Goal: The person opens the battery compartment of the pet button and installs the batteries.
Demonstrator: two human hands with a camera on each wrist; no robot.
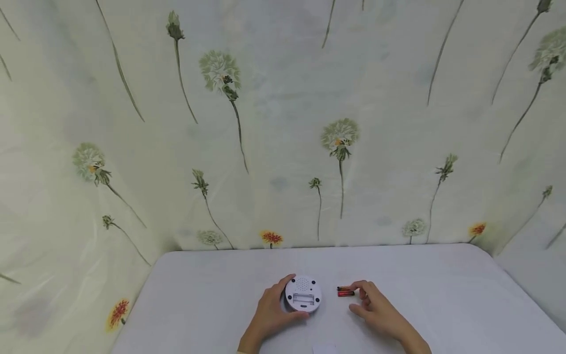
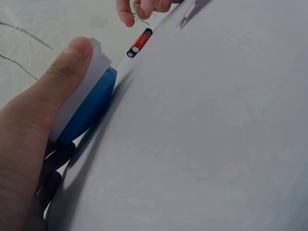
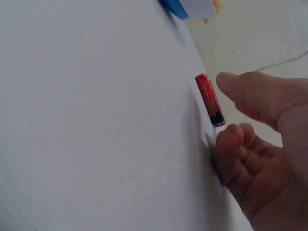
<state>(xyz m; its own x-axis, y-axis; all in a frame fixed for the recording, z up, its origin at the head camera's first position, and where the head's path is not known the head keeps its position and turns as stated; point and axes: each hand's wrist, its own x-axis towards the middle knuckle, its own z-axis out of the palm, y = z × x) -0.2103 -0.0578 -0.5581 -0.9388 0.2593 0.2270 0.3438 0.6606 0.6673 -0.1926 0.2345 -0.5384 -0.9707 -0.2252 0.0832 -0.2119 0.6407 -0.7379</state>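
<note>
My left hand (image 1: 271, 309) grips a round white device (image 1: 302, 283) between thumb and fingers, its underside turned up. Speaker holes, dark feet and an uncovered battery compartment with nothing in it show on that face. From the left wrist, the device's side is blue (image 2: 91, 108). To its right, two small red and black batteries (image 1: 346, 291) lie side by side on the table. Over them reaches my right hand (image 1: 376, 309), thumb and forefinger apart and the other fingers bent. The forefinger is close to the batteries' right end; whether it touches them I cannot tell.
The batteries and device are on a white-covered table (image 1: 199, 295). A small white flat piece (image 1: 324, 349) lies at the bottom edge of the head view, partly cut off. Behind the table hangs a dandelion-patterned cloth (image 1: 283, 147).
</note>
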